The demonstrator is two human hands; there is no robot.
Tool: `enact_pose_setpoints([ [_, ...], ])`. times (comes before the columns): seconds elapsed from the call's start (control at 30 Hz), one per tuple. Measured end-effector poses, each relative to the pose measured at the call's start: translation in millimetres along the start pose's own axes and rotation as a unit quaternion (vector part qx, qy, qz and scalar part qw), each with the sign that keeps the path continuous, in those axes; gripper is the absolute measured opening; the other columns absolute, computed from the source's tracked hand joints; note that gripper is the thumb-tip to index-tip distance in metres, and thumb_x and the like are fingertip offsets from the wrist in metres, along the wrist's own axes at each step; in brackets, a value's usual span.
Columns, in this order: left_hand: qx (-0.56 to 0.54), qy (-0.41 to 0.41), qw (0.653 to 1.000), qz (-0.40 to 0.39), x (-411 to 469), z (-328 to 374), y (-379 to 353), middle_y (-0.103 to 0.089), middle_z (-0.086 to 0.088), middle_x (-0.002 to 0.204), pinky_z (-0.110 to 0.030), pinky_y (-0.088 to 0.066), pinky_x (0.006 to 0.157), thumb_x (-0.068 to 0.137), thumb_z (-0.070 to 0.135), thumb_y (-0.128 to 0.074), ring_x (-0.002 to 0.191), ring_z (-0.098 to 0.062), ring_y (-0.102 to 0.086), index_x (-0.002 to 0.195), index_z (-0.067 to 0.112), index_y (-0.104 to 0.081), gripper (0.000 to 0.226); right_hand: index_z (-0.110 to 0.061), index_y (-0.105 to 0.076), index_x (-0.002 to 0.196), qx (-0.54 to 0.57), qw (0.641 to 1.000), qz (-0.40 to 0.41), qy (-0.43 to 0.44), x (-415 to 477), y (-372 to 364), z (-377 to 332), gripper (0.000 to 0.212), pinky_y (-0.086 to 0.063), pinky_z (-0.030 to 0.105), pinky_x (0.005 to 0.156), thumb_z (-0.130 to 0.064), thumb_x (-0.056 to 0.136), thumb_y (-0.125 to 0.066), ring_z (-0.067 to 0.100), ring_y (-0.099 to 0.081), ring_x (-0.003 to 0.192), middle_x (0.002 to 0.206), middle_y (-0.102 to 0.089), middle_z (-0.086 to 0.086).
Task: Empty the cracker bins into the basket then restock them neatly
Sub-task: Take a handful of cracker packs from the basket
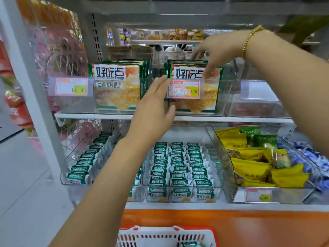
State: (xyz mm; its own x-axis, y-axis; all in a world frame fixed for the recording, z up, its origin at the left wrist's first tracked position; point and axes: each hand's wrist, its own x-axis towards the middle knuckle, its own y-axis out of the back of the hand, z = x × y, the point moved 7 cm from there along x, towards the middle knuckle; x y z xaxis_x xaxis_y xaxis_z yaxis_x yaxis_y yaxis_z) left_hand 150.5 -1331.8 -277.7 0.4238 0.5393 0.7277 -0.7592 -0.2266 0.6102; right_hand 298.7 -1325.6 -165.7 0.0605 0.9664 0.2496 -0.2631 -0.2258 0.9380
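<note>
My right hand (219, 50) curls its fingers over the top of the cracker packs (204, 104) at the middle of the upper shelf (231, 119), thumb on the front, likely squaring them. My left hand (153, 107), fingers straight and together, braces their left edge. The basket (165, 235) sits below.

Narrow way in over the tops of the cracker packs (194, 86) in the middle bin (223, 107), under the shelf board (178, 8) overhead; taken up there by the right hand (211, 52), gripping the front pack's top. Slim gap between those packs and the left bin's packs (117, 86), filled by the left hand (153, 107), fingers straight. Front barred by clear bin walls and a price tag (185, 89). Wide open above the lower bins (219, 175) and the basket (160, 230).
</note>
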Motion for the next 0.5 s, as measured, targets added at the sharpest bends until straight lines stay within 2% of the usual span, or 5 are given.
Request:
enact_pose_setpoints([
  [0.1, -0.081, 0.034, 0.994, 0.061, -26, 1, 5, -0.055, -0.002, 0.120, -0.016, -0.038, 0.089, 0.092, 0.021, -0.058, 0.097, -0.003, -0.047, 0.110, 0.014, -0.062, 0.019, -0.015, -0.063, 0.094, 0.042, 0.983, 0.175, 0.021, -32, 8, -16, 0.013, -0.042, 0.031, 0.079, -0.025, 0.086, -0.065, 0.025, -0.057, 0.095, 0.094, -0.060, 0.005],
  [0.17, -0.108, 0.083, 0.982, 0.127, -56, -7, 12, -0.054, 0.000, 0.087, -0.021, -0.039, 0.069, 0.090, 0.023, -0.060, 0.077, -0.008, -0.047, 0.078, 0.014, -0.058, 0.016, -0.016, -0.055, 0.077, 0.090, 0.968, 0.232, 0.045, -67, -2, -39, 0.015, -0.041, 0.032, 0.071, -0.026, 0.086, -0.060, 0.021, -0.054, 0.078, 0.075, -0.054, 0.000],
  [0.23, -0.118, 0.153, 0.972, 0.138, -95, -25, 9, -0.047, 0.002, 0.069, -0.017, -0.030, 0.057, 0.091, 0.026, -0.059, 0.062, -0.009, -0.042, 0.064, 0.014, -0.047, 0.032, -0.018, -0.050, 0.071, 0.136, 0.971, 0.180, 0.084, -100, -33, -68, 0.023, -0.039, 0.033, 0.065, -0.031, 0.086, -0.062, 0.016, -0.049, 0.068, 0.064, -0.049, -0.007],
  [0.4, -0.170, 0.366, 0.914, -0.029, -231, -79, -49, -0.031, 0.005, 0.045, -0.023, -0.020, 0.045, 0.092, 0.027, -0.059, 0.044, -0.011, -0.030, 0.054, 0.014, -0.034, 0.047, -0.022, -0.052, 0.088, 0.215, 0.966, -0.088, 0.110, -160, -176, -130, 0.022, -0.044, 0.034, 0.070, -0.042, 0.088, -0.062, 0.014, -0.051, 0.076, 0.077, -0.054, -0.007],
  [0.5, -0.161, 0.522, 0.829, -0.120, -335, -116, -97, -0.034, -0.003, 0.051, -0.030, -0.024, 0.052, 0.092, 0.027, -0.059, 0.050, -0.020, -0.033, 0.055, 0.011, -0.037, 0.046, -0.018, -0.056, 0.111, 0.285, 0.932, -0.213, 0.072, -187, -272, -160, 0.033, -0.048, 0.034, 0.078, -0.042, 0.089, -0.062, 0.016, -0.056, 0.087, 0.093, -0.062, -0.002],
])
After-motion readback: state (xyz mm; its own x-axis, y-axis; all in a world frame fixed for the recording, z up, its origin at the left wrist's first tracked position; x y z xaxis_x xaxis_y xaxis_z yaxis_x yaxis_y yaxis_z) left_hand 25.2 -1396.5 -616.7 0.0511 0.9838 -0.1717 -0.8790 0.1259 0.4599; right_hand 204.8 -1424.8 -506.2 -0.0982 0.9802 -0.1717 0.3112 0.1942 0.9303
